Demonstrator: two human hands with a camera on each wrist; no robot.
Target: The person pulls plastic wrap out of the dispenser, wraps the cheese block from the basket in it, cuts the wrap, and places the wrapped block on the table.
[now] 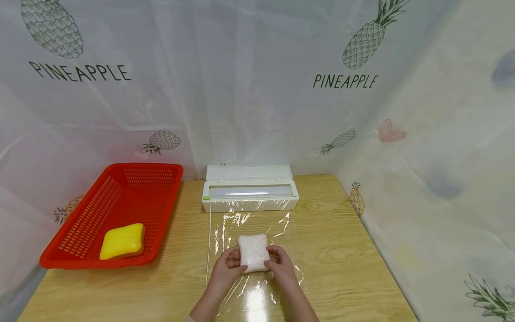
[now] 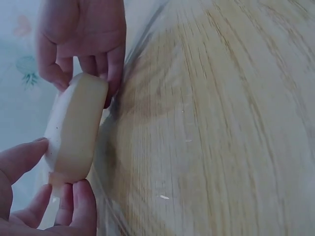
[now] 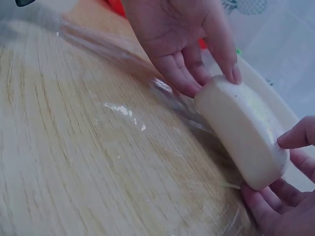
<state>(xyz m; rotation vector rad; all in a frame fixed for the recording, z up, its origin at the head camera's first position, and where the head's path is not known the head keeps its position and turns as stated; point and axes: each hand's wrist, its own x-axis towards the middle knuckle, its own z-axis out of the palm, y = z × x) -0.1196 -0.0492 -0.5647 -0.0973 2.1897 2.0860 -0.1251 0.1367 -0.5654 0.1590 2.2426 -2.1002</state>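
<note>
Both hands hold a white, speckled, cushion-shaped block (image 1: 254, 253) by its opposite sides, above a sheet of clear cling film (image 1: 225, 232). My left hand (image 1: 226, 269) pinches the left side, thumb on top and fingers beneath. On the right side, my right hand (image 1: 280, 266) grips it the same way. Seen from the left wrist, the block (image 2: 78, 128) shows a smooth cream side and appears raised off the table. The right wrist view shows the block (image 3: 246, 132) with its speckled top. The film runs out from a white cling film dispenser (image 1: 249, 205), whose lid stands open.
A red plastic basket (image 1: 169, 214) stands at the left, with a yellow block (image 1: 122, 241) of similar shape inside. Under everything lies a wood-grain table (image 1: 342, 250). A pineapple-print curtain (image 1: 249, 89) hangs behind and along the sides.
</note>
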